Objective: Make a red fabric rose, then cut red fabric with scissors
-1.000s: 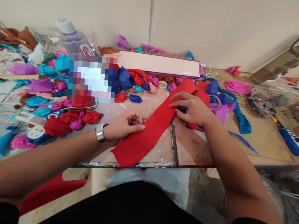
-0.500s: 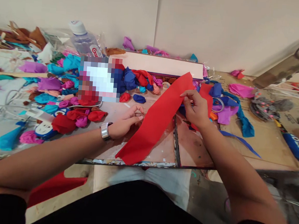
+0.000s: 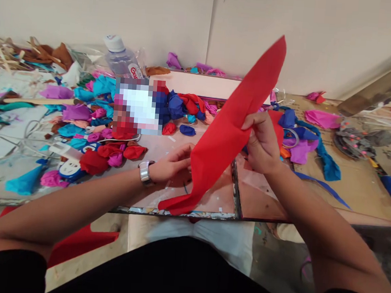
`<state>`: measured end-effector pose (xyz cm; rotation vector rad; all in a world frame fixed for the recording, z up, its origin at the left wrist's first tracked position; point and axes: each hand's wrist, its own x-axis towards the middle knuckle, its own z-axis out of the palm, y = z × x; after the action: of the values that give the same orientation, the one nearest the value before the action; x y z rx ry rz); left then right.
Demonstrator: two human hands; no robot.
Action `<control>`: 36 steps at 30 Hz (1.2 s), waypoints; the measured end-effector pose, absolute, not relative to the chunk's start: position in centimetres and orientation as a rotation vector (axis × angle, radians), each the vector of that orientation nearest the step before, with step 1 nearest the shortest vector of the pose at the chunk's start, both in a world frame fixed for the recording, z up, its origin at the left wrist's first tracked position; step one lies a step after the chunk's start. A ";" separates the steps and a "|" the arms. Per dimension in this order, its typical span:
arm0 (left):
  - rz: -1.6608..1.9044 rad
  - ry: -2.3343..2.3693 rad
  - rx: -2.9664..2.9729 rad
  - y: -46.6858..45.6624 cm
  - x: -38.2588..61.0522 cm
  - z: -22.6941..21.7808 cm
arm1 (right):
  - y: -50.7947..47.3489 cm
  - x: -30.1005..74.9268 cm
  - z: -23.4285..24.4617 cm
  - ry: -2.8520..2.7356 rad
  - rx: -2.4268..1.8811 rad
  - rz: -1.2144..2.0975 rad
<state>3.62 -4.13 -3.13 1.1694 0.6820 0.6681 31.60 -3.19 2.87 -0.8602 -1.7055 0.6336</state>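
A long strip of red crepe paper [image 3: 221,139] slants up from near the table's front edge, its pointed top in front of the wall. My right hand [image 3: 263,140] pinches it at its right edge, about midway along, with thumb and bent fingers. My left hand [image 3: 172,163], with a silver watch on the wrist, is at the strip's lower left edge. The left fingers reach out loosely, and their tips are hidden behind the paper. Under the strip, the lower end bends and curls toward the table edge.
Crumpled red, blue, pink and turquoise pieces [image 3: 76,130] crowd the table's left and back. A water bottle [image 3: 121,59], a white power strip [image 3: 70,166] with cables and a bright pixelated patch [image 3: 139,108] are on the left. A dark bottle [image 3: 372,90] leans at the right, above cardboard [image 3: 357,191].
My right hand has raised the red strip, so its top stands much higher. My left hand has moved right and its fingertips have gone behind the strip. The view has shifted slightly.
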 end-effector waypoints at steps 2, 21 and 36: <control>0.668 0.655 1.113 -4.1 3.4 -3.4 | -2.6 30.3 4.8 -1.634 -0.714 0.799; 0.796 0.578 0.912 -2.6 3.9 -3.5 | 5.5 31.2 3.2 -1.013 -1.041 1.137; 0.782 0.580 1.215 -2.4 3.5 -4.3 | 9.8 33.1 -0.3 -1.115 -1.302 0.965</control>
<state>3.51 -2.43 -4.29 1.2147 0.5804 0.7818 33.06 9.81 -0.33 -1.3019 -1.1149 0.9645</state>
